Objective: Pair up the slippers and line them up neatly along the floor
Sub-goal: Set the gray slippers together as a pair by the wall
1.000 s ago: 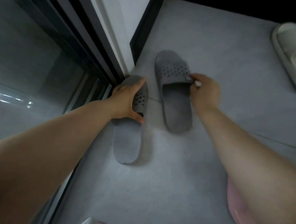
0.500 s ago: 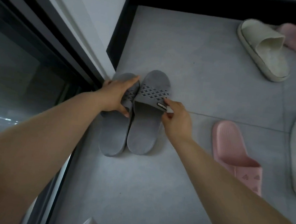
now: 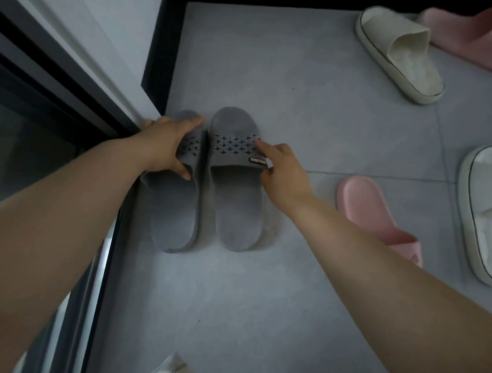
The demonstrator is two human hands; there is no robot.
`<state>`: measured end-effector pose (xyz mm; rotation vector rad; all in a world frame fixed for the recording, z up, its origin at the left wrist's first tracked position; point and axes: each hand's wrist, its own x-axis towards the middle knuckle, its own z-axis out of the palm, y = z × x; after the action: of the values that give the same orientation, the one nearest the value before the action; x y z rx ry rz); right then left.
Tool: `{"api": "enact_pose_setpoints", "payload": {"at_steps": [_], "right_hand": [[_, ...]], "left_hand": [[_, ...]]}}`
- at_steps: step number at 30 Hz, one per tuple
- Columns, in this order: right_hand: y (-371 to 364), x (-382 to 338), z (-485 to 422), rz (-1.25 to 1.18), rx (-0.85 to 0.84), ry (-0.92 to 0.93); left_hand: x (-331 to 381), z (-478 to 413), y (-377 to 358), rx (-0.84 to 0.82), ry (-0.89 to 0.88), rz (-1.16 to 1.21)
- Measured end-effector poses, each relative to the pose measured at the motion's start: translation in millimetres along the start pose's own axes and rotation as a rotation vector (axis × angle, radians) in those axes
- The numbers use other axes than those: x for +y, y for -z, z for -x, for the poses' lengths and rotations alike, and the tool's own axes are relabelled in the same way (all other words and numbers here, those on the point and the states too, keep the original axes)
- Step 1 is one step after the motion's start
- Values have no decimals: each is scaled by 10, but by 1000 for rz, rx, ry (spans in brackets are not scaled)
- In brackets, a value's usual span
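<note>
Tile floor (image 3: 301, 103), mid-frame: L hand (image 3: 166, 147) grips L slipper (image 3: 177, 211), R hand (image 3: 283, 171) pinches R slipper (image 3: 237, 209) strap; uneven release could skew pair.

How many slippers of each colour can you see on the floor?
Grey slippers: 2
Cream slippers: 2
Pink slippers: 2 (one fluffy)
Total: 6 slippers
The white thing at the bottom edge is too cut off to tell.

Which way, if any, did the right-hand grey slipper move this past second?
Yes: the right grey slipper slid left, toward the wall corner, and now lies beside the left grey slipper.
</note>
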<state>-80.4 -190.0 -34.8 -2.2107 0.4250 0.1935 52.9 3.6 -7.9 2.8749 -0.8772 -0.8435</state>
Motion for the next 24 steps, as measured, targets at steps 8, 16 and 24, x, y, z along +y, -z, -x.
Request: {"api": "enact_pose_setpoints", "payload": {"at_steps": [8,16,24], "right_hand": [[-185,-51,89,-82,-69,24],[627,449,677,20,46,-100],[1390,1188,1323,275,-248,-464]], "left_hand": [[147,4,70,-90,8,-60],[1334,-342,257,-21,-306,698],[2617,-356,-113,-288,-547,579]]}}
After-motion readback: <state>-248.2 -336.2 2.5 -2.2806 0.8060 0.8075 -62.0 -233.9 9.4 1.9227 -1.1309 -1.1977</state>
